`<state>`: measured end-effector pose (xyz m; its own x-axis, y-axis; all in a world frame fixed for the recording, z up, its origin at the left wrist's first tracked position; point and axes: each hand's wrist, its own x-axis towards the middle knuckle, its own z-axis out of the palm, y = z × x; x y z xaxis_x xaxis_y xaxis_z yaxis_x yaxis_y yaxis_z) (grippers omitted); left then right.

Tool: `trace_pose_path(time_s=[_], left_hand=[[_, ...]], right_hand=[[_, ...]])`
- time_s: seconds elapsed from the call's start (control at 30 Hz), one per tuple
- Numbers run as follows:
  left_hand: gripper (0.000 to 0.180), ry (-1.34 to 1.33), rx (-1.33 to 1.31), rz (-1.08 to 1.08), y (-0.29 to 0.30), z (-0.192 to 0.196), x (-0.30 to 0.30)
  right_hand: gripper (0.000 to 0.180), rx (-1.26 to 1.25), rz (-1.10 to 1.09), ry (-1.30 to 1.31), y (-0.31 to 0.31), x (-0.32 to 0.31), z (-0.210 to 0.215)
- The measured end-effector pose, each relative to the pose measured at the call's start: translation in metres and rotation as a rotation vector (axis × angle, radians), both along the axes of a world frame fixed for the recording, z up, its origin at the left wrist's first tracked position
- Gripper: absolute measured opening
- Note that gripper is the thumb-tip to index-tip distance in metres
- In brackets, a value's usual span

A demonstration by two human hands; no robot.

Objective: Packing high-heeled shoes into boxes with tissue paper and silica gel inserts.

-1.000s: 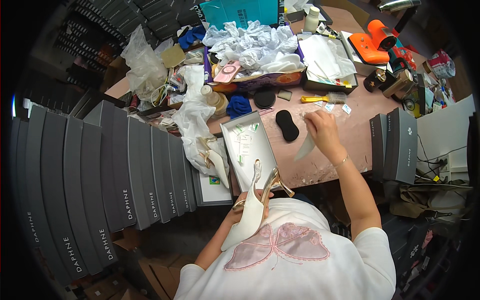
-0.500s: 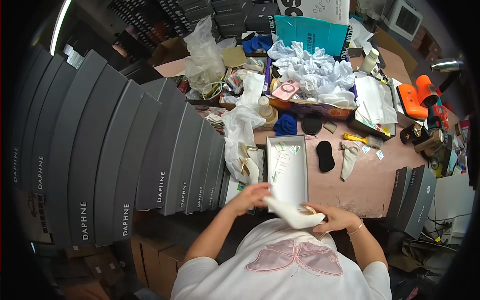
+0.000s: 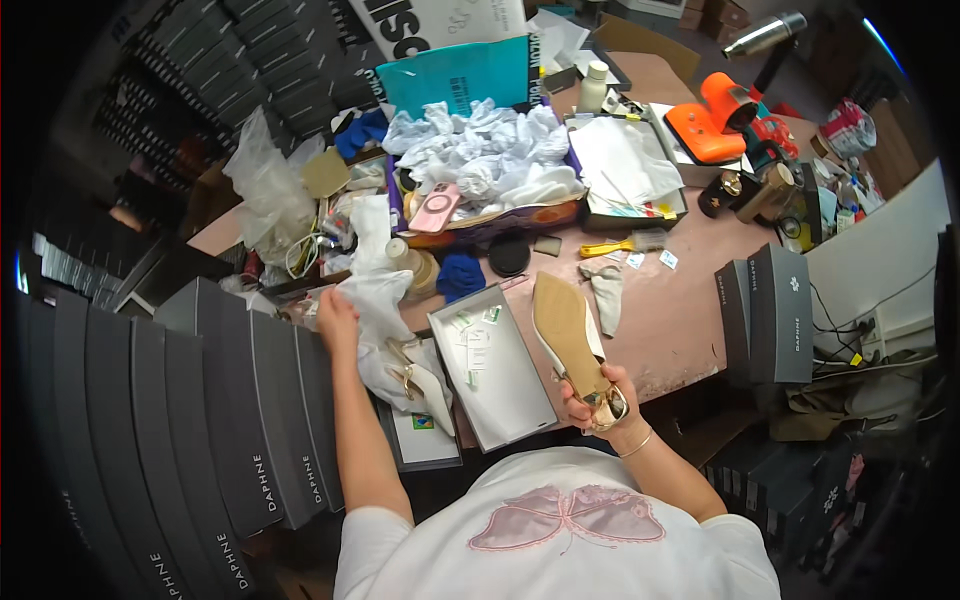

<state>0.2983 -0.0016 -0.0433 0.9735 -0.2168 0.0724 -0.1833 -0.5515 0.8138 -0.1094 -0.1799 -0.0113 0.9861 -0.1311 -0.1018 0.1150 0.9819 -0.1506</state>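
Observation:
My right hand (image 3: 592, 400) grips a white flat shoe (image 3: 566, 332) by its heel end, sole up, above the table's near edge. My left hand (image 3: 336, 316) reaches out to the left and touches a sheet of white tissue paper (image 3: 378, 300) that hangs over the grey boxes. An open shoe box (image 3: 492, 364) with small paper packets inside lies between my arms. A second white shoe (image 3: 420, 382) rests on tissue in a box lid left of it.
Rows of dark grey shoe boxes (image 3: 210, 400) stand on the left, two more (image 3: 768, 312) on the right. The pink table (image 3: 680, 300) carries crumpled white paper (image 3: 480, 150), a pink phone (image 3: 438, 208), a yellow brush (image 3: 620, 244), an orange heat gun (image 3: 718, 118).
Both hands held the shoe close to my body before. Now my left hand has let go and reached left to the tissue, while my right hand lifts the shoe sole up.

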Motion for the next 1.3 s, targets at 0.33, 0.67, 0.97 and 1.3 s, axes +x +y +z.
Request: trace_pose_path(time_s=[0.33, 0.67, 0.97, 1.3], left_hand=[[0.02, -0.269, -0.029, -0.313, 0.002, 0.13, -0.184], [0.015, -0.118, -0.112, -1.14, 0.069, 0.165, -0.284], [0.036, -0.236, 0.085, -0.842, 0.114, 0.101, -0.254], [0.044, -0.314, -0.077, -1.089, 0.064, 0.131, -0.305]], right_hand=[[0.058, 0.128, 0.312, -0.178, -0.015, 0.009, 0.009], [0.046, -0.494, 0.616, 0.185, 0.05, 0.0, 0.066], [0.041, -0.197, 0.336, 0.325, 0.125, -0.01, 0.015], [0.051, -0.018, 0.292, 0.137, 0.091, -0.038, 0.003]])
